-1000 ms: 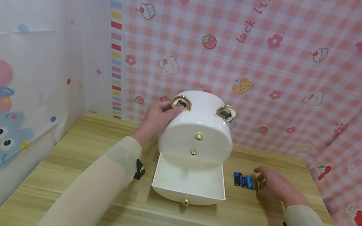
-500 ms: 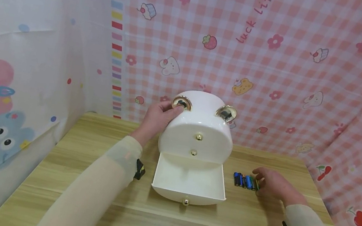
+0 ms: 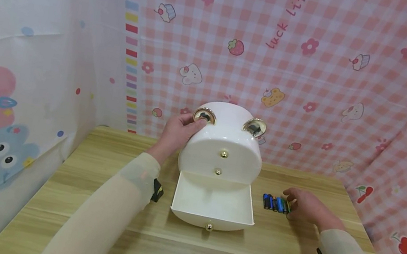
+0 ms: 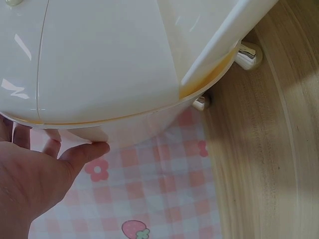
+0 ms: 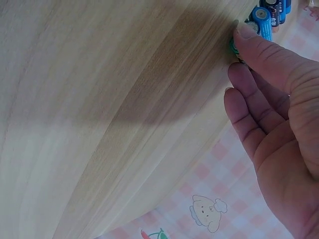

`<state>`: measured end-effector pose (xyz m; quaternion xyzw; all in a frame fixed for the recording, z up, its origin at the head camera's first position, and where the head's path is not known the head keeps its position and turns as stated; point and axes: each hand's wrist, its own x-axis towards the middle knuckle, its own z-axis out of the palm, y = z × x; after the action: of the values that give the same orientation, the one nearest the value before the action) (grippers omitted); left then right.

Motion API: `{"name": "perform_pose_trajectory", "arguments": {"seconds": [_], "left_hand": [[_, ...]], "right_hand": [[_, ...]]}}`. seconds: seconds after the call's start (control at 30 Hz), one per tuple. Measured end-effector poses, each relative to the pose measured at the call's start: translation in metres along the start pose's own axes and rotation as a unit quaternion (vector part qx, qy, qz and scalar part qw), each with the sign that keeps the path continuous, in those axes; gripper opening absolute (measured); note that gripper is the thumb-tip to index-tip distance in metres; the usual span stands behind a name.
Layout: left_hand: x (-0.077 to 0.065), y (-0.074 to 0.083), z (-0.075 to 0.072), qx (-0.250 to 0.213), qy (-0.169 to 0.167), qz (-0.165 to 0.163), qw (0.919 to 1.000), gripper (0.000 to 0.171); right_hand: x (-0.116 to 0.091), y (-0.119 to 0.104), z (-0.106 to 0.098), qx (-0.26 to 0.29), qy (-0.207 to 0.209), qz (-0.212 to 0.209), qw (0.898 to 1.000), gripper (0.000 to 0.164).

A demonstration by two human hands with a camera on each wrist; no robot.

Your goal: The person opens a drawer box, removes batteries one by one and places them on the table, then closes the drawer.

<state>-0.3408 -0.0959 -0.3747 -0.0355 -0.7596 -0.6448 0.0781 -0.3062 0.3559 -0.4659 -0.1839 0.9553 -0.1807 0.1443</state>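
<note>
A white mini drawer cabinet (image 3: pixel 228 124) with gold ears and round knobs stands on the table. Its bottom drawer (image 3: pixel 213 199) is pulled out and holds nothing. My left hand (image 3: pixel 178 134) holds the cabinet's upper left side by the ear (image 3: pixel 204 116), thumb in front; in the left wrist view its thumb (image 4: pixel 89 150) lies against the white wall. Right of the drawer, several batteries (image 3: pixel 273 203) lie side by side in a row. At the row's right end my right hand (image 3: pixel 308 209) pinches a green battery (image 5: pixel 238 52), mostly hidden by thumb and fingers.
The wooden table (image 3: pixel 104 200) reaches to a pink checked cloth (image 3: pixel 314 82) hanging behind and at the right. A white cloth with cartoon figures (image 3: pixel 4 148) hangs at the left. The pulled-out drawer juts toward the table's front.
Almost nothing differs. The fingers of my right hand have shifted very slightly at the end battery; the left hand, cabinet and drawer stay put.
</note>
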Motion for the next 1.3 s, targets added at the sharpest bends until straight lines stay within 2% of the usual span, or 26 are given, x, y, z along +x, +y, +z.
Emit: {"name": "perform_pose_trajectory", "arguments": {"seconds": [0.83, 1.3], "left_hand": [[-0.001, 0.001, 0.001, 0.001, 0.005, 0.007, 1.0000, 0.036], [0.001, -0.002, 0.002, -0.004, 0.006, 0.007, 0.9999, 0.036]], "right_hand": [[-0.001, -0.006, -0.002, -0.007, 0.004, 0.005, 1.000, 0.069], [-0.011, -0.010, -0.007, -0.004, 0.013, 0.015, 1.000, 0.072]]}}
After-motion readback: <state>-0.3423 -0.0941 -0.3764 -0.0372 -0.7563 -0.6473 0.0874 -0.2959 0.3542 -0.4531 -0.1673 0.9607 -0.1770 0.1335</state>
